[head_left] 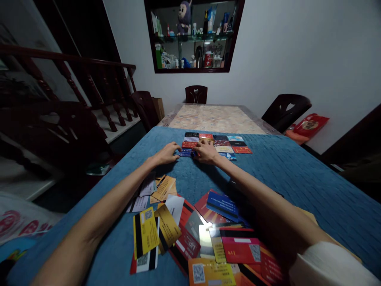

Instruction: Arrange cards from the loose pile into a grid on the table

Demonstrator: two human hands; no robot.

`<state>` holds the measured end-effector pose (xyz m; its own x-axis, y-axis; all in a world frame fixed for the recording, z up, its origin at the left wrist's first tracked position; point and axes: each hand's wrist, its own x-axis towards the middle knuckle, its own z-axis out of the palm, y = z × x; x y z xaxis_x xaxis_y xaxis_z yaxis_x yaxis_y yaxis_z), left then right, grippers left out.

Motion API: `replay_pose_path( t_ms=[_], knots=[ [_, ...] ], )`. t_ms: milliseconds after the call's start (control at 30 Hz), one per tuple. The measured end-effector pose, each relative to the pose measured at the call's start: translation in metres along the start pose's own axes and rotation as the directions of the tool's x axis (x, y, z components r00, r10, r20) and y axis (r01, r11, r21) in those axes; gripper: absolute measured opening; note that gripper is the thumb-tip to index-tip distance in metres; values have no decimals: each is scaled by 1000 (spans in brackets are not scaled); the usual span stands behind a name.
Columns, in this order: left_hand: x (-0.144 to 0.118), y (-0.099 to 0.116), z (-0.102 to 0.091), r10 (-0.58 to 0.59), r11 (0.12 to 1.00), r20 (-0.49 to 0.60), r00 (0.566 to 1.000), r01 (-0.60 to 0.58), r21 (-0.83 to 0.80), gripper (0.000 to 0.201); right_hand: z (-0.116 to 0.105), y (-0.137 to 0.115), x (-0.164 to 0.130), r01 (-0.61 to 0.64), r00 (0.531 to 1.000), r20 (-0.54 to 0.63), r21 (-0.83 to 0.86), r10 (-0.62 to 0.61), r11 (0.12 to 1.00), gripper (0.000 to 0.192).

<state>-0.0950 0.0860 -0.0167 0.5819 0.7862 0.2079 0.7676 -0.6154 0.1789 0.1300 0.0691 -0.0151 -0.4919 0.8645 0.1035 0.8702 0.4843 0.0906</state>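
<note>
Head view: both hands at the near-left corner of a card grid

Head view only. Both arms are stretched forward over a blue cloth (297, 174) covering the counter. The left hand (166, 154) lies palm down, fingers flat and loosely together, tips touching the left edge of a dark blue card (186, 153) at the near-left corner of the card grid (218, 143). The right hand (205, 152) rests just beside it on the right, fingers curled down onto the same corner; whether the card is pinched or only pressed cannot be told, as the fingertips are small and dim.

The dark blue card lies between the two hands, directly at the fingertips, long axis running left-right across the counter, in line with the rows of the grid. Both hands are about equally close; the left is on the card's outer short edge, the right on its inner end, next to the neighbouring cards.

The grid is seen as neat rows of cards laid flat, edges touching, beyond the hands. A loose pile of cards (193, 234) is scattered near the body, overlapping, between and under the forearms, well apart from the grid. A white sleeve (327, 264) shows on the right arm. Bare marble counter (214, 118) is seen past the cloth, dark chairs (285, 109) around it, a wall cabinet (193, 35) above.
</note>
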Motion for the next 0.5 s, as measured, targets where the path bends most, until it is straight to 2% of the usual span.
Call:
replay_pose_path(
  t_ms=[200, 500],
  knots=[
    [-42, 0, -20, -22, 998, 46, 999, 20, 53, 24, -9, -24, -10, 114, 988, -103, 8, -113, 993, 37],
    [-94, -2, -40, -94, 994, 118, 989, 87, 61, 23, -32, -89, -28, 337, 933, -192, 175, -303, 925, 27]
  ],
)
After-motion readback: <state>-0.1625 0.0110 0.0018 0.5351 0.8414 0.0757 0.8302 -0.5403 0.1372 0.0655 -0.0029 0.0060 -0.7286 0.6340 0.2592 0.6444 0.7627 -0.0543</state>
